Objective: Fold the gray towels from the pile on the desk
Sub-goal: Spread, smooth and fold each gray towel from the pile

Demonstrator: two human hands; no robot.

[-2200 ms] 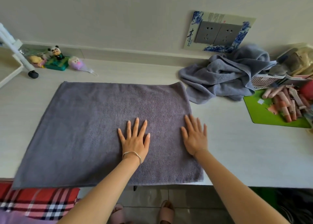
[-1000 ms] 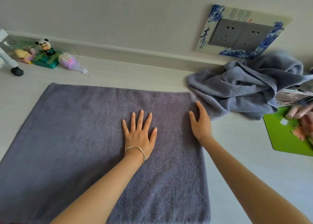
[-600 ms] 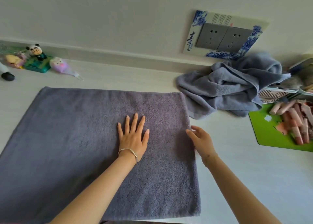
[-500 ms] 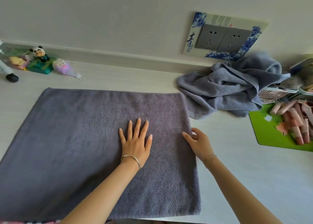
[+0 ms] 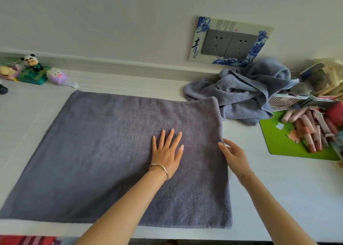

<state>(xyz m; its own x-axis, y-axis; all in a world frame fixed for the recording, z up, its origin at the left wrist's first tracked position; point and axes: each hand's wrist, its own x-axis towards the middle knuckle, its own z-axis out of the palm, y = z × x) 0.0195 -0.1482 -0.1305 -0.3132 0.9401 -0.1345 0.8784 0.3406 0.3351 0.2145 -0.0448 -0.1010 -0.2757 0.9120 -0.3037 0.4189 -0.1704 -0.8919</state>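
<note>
A dark gray towel (image 5: 111, 152) lies spread flat on the white desk (image 5: 278, 189). My left hand (image 5: 167, 152), with a bangle on its wrist, presses flat on the towel with fingers spread, right of its middle. At the towel's right edge my right hand (image 5: 233, 155) pinches the cloth, thumb on top. That edge and the far right corner are raised a little. A crumpled pile of lighter gray towels (image 5: 241, 92) sits at the back right against the wall, and the lifted corner overlaps it.
A green mat (image 5: 274, 139) with several pink tubes (image 5: 311, 129) lies at the right. A slatted basket (image 5: 285, 100) and clutter stand behind it. Small toys (image 5: 33, 68) line the back left. Wall sockets (image 5: 230, 44) are above the pile.
My right hand went from lying flat on the towel to its right edge and took hold of it. The edge now lifts slightly. My left hand stayed pressed on the towel.
</note>
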